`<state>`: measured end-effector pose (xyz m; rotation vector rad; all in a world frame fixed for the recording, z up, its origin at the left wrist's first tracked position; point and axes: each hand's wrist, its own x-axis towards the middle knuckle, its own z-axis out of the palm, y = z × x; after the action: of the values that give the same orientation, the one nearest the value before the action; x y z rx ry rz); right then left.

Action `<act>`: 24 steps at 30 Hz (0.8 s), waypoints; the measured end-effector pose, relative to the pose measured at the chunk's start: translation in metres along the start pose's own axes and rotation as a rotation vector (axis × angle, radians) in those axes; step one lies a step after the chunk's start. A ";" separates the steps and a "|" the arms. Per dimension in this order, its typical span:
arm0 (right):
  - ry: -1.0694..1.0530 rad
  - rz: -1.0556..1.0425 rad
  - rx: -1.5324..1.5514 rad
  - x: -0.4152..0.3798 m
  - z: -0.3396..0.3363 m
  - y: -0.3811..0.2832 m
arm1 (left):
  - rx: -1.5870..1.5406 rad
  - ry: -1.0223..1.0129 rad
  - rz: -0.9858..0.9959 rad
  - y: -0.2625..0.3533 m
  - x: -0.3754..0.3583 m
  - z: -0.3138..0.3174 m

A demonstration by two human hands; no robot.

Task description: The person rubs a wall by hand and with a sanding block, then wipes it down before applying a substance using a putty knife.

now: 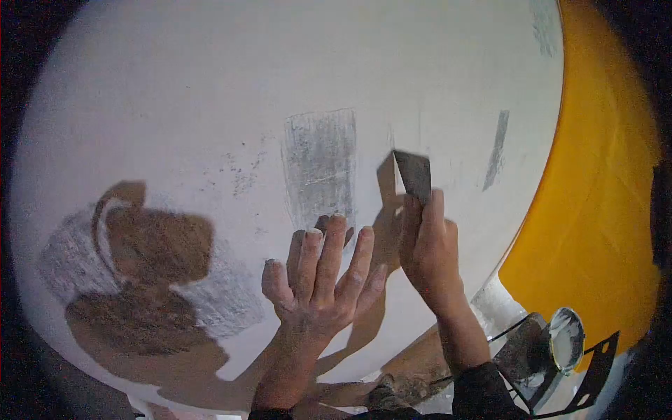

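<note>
Scraper [414, 171] noted in your right hand [430, 245], fingers closed around its narrow end, the flat blade projecting past the fingertips toward the top of the view. Long axis runs nearly up-down, leaning slightly left at the top, broad edge uppermost. The blade's upper left corner meets its own shadow [387, 178] on the white surface [210, 63], so contact there looks likely; the rest of the blade appears to stand off. Main relation: the grey rectangular patch [318, 161] lies left of the blade with a strip of white between, its long side also near upright, so the two run roughly parallel. Your left hand [323, 273] is the nearer one to that patch: nothing seen in it, fingers spread wide and dusted white, tips at the patch's lower end. Whether they press on the surface, cannot tell. Right of the blade, well apart: a thin slanting grey mark [497, 150], then the orange panel [595, 175] beyond the curved edge.
</note>
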<state>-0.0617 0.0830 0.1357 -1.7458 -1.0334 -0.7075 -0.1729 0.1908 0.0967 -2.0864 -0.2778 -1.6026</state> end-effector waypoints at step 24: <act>-0.059 0.028 -0.034 -0.025 -0.001 0.007 | 0.060 -0.034 0.027 0.002 0.000 -0.001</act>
<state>-0.0671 0.0725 0.1123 -1.8166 -1.0407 -0.6630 -0.1722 0.1886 0.0966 -2.0645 -0.3047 -1.5259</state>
